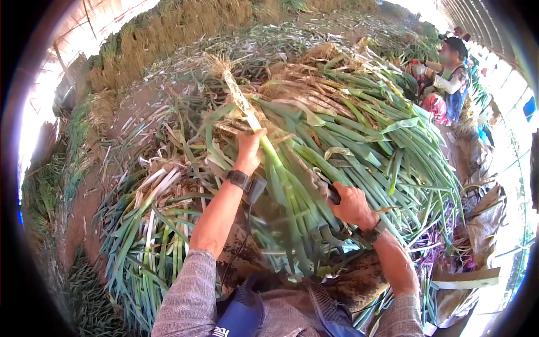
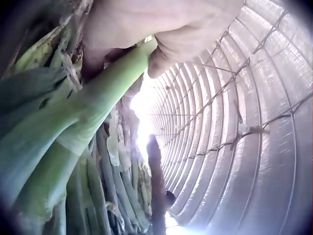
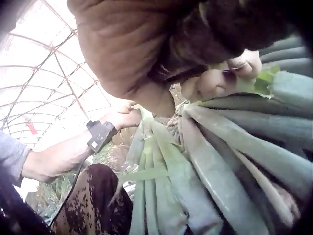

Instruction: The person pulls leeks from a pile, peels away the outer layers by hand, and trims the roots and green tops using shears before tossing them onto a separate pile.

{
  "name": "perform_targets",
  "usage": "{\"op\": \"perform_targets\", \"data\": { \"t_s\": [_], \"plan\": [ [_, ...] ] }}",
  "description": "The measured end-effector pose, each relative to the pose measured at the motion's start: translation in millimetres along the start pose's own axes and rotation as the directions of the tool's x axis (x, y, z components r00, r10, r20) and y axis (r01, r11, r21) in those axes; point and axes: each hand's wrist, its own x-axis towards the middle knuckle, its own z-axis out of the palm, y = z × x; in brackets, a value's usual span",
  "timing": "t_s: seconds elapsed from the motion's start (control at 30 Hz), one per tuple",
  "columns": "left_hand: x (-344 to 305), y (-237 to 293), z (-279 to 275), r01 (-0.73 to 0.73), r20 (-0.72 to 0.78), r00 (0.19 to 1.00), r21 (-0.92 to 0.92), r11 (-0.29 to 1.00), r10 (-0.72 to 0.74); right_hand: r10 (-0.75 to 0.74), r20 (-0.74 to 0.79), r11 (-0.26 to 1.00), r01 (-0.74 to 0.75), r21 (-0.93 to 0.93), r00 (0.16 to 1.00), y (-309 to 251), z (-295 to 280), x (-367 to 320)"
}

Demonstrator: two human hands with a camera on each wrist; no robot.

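Note:
My left hand (image 1: 250, 150) grips a thick green onion (image 1: 270, 153) round its stalk. The roots point up and away, and its green leaves fan down toward my lap. In the left wrist view, the stalk (image 2: 115, 73) passes between the thumb and fingers. My right hand (image 1: 352, 206), beside those leaves, curls round a dark-handled tool (image 1: 333, 195); its far end is blurred and I cannot tell its kind. In the right wrist view, the right hand (image 3: 132, 54) is close over the leaves (image 3: 166, 171), and the left hand (image 3: 124, 116) shows beyond it.
A big heap of untrimmed green onions (image 1: 359, 129) lies ahead and to the right. At my left is a pile of onions with pale, bare stalks (image 1: 154, 191). Leaf scraps (image 1: 185, 67) litter the ground. Another person (image 1: 452, 81) sits at the far right. A curved frame roof (image 1: 483, 25) arches above.

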Motion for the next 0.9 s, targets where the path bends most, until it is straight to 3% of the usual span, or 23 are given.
{"op": "perform_targets", "data": {
  "t_s": [0.03,0.07,0.2,0.27,0.4,0.47,0.63,0.8,0.9],
  "plan": [
    [1,-8,-1,0.006,0.008,1.0,0.08,0.997,-0.007,-0.025,-0.078,1.0,0.026,0.003,0.997,-1,5,4],
    [3,-14,-1,0.001,0.019,1.0,0.158,0.987,-0.004,0.01,-0.045,1.0,-0.009,0.005,0.999,-3,6,8],
    [-8,-54,1,0.178,0.216,0.966,-0.151,0.972,-0.143,-0.067,-0.039,0.997,0.066,-0.027,0.997,-5,9,18],
    [-29,-48,13,0.194,0.278,0.948,-0.113,0.974,-0.156,0.038,-0.055,0.999,-0.039,-0.004,0.998,-3,10,20],
    [-40,-46,20,0.226,0.333,0.923,-0.067,0.972,-0.192,0.064,-0.117,0.997,-0.059,0.046,0.991,-4,1,24],
    [-35,-63,7,0.18,0.236,0.95,0.122,0.976,-0.205,0.03,-0.099,0.998,-0.024,0.061,0.995,1,4,21],
    [-45,-50,5,0.114,0.196,0.97,0.155,0.981,-0.144,0.024,-0.179,0.995,-0.005,0.103,0.984,2,10,12],
    [-19,-19,5,0.002,0.063,0.998,-0.19,0.982,0.01,-0.056,-0.054,0.998,0.056,0.003,0.997,2,18,-2],
    [20,-8,-32,-0.181,-0.067,0.983,-0.213,0.96,0.171,-0.044,-0.01,0.999,0.045,0.019,0.999,-4,23,-18]
  ]
}}
